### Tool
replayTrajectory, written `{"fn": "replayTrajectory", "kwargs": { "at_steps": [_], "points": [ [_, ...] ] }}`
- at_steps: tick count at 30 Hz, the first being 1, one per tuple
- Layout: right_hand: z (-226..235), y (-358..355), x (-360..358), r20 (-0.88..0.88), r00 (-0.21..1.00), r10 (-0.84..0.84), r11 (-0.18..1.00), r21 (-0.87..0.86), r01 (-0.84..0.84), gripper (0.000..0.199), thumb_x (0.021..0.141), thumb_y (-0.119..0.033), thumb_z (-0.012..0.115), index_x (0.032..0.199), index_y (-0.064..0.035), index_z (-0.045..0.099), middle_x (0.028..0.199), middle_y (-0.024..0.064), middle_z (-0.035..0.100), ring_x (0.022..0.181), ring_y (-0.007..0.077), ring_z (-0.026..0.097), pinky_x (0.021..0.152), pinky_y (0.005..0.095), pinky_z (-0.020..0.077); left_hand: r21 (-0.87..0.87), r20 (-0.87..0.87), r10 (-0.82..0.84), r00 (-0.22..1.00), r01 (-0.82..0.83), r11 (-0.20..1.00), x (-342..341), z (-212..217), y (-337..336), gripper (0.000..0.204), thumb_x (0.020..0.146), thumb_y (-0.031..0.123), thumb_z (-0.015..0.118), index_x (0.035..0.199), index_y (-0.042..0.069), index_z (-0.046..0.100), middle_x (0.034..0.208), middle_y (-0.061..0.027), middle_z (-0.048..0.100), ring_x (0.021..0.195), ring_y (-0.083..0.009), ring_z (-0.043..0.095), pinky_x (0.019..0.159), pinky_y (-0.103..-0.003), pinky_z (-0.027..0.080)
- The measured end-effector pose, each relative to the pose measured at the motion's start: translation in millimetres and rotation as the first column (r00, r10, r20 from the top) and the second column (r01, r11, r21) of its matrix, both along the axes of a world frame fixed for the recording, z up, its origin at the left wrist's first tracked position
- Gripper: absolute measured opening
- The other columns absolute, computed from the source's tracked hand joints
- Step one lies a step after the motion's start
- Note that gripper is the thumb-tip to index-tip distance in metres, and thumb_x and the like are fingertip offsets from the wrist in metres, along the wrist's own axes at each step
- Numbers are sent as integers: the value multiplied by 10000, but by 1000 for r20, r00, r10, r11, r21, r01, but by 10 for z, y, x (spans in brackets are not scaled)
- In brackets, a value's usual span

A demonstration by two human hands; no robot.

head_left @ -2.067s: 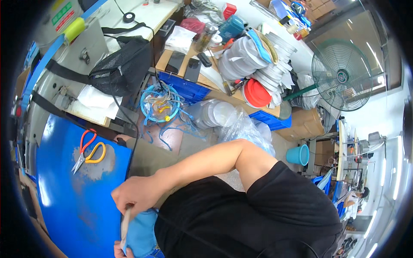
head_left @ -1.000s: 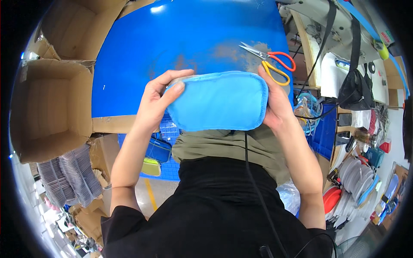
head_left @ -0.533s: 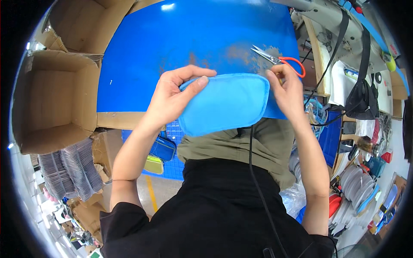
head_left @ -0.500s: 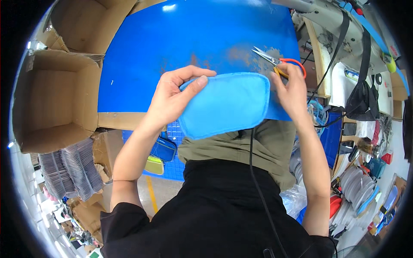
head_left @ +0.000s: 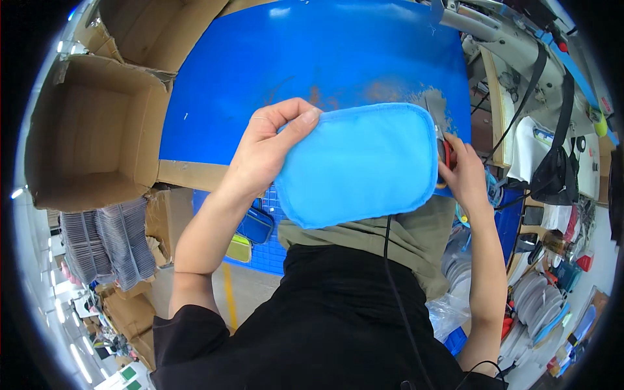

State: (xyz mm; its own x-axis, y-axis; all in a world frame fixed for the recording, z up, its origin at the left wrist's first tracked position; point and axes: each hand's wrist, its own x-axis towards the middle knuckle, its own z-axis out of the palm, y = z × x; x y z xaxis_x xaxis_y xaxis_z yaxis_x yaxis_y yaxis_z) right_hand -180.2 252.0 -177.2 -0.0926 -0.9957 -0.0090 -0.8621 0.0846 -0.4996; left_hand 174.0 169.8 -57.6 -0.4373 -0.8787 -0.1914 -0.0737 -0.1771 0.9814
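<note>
A flat, light blue fabric pouch [head_left: 361,169] with rounded corners and a stitched rim is held up over my lap, at the table's near edge. My left hand [head_left: 270,143] pinches its upper left corner, the thumb in front and the fingers closed behind. Past the right rim of the pouch, my right hand [head_left: 467,175] is closed around the handles of the scissors [head_left: 446,153]. Some red of the handles and a bit of metal show; the pouch covers most of the blades.
The blue table [head_left: 260,52] has a worn patch behind the pouch. Open cardboard boxes [head_left: 91,136] stand at left, above stacked grey sheets [head_left: 120,244]. A blue basket [head_left: 268,250] below holds small dark blue and yellow-green pouches. A sewing machine [head_left: 507,45] is at far right.
My right hand has drawn the scissors back toward me, and they are now partly behind the pouch. The pouch looks larger and extends farther right. The view has shifted slightly.
</note>
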Motion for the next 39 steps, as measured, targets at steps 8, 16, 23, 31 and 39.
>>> {"fn": "replayTrajectory", "kwargs": {
  "at_steps": [8,16,23,31,39],
  "points": [
    [432,461,159,946,148,-288,955,272,118,881,757,-168,772,1543,-24,401,754,31,631,573,118,569,550,241,466,-258,75,103,992,-80,963,-77,110,72,244,1045,213,609,951,0,680,811,21,644,773,-26,546,674,-220,462],
    [1316,830,934,970,-171,-172,929,102,-355,1011,894,-664,673,1516,63,344,710,-5,515,533,70,479,481,209,379,-306,84,104,991,-74,949,-286,254,173,216,1022,150,630,1053,-35,738,906,-43,740,822,-61,650,728,-235,539],
    [1281,792,1035,945,-230,-231,901,118,-418,856,1004,-605,539,1495,77,376,700,-4,526,524,53,474,491,191,380,-335,61,49,997,-26,942,-298,338,169,213,1024,139,625,1070,-31,744,910,-50,750,825,-66,664,718,-234,548],
    [1264,787,1007,945,-243,-220,891,93,-445,823,1029,-584,502,1503,77,374,684,-4,534,509,44,471,472,187,375,-289,76,42,996,-18,957,-301,378,183,228,1026,180,623,1007,-19,731,862,-26,720,778,-43,623,698,-206,499],
    [1286,778,1006,942,-248,-228,888,96,-451,797,1045,-568,477,1501,78,376,661,-8,521,496,44,456,474,188,371,-311,93,40,995,-9,950,-300,374,164,200,1015,141,635,1004,-31,736,841,-17,712,776,-45,607,672,-224,504]
  ]
}}
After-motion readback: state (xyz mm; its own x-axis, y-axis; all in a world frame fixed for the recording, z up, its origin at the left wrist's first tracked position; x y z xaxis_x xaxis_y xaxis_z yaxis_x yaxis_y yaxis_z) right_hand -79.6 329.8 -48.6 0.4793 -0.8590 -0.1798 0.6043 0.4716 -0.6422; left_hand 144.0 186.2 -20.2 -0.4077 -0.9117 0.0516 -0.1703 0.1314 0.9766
